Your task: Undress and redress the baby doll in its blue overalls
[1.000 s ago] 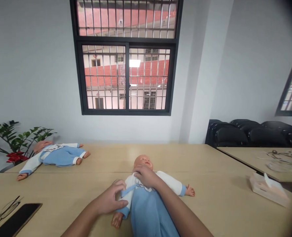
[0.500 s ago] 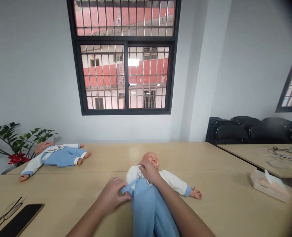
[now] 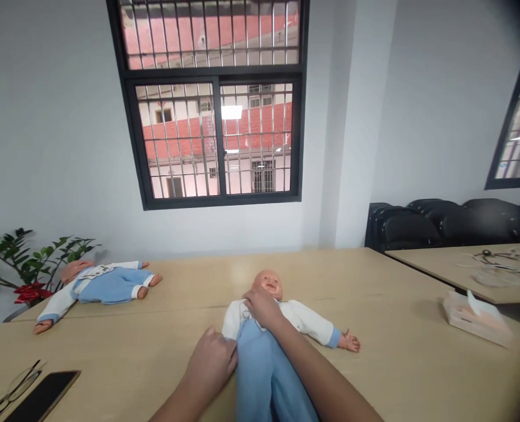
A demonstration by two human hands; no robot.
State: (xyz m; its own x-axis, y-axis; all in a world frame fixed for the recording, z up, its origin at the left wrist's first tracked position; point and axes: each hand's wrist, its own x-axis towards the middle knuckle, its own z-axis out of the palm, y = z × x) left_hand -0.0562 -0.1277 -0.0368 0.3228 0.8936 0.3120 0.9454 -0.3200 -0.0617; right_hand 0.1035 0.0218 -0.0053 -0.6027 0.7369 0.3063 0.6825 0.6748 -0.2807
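Observation:
A baby doll (image 3: pixel 269 284) lies on its back on the table, wearing a white top with blue cuffs and blue trousers (image 3: pixel 260 363). Its feet are out of view. My left hand (image 3: pixel 211 358) is closed at the side of the trousers, beside the doll's sleeve (image 3: pixel 230 319); its fingertips grip the cloth edge there and are partly hidden. Across the doll's upper chest, just below the chin, lies my right hand (image 3: pixel 263 306), with fingers bent onto the white top. The doll's other arm (image 3: pixel 315 322) stretches out to the right, palm up.
A second, similarly dressed doll (image 3: pixel 108 284) lies at the far left by a potted plant (image 3: pixel 27 258). Eyeglasses (image 3: pixel 16 390) and a phone (image 3: pixel 44 395) are at the near left. On the right stands a tissue box (image 3: pixel 477 319); cables (image 3: pixel 501 264) lie on another table.
My left hand has turned into a tighter fist closer to the trousers, and the blue strip it pulled outward no longer shows. My right hand stays on the chest. The view has shifted slightly.

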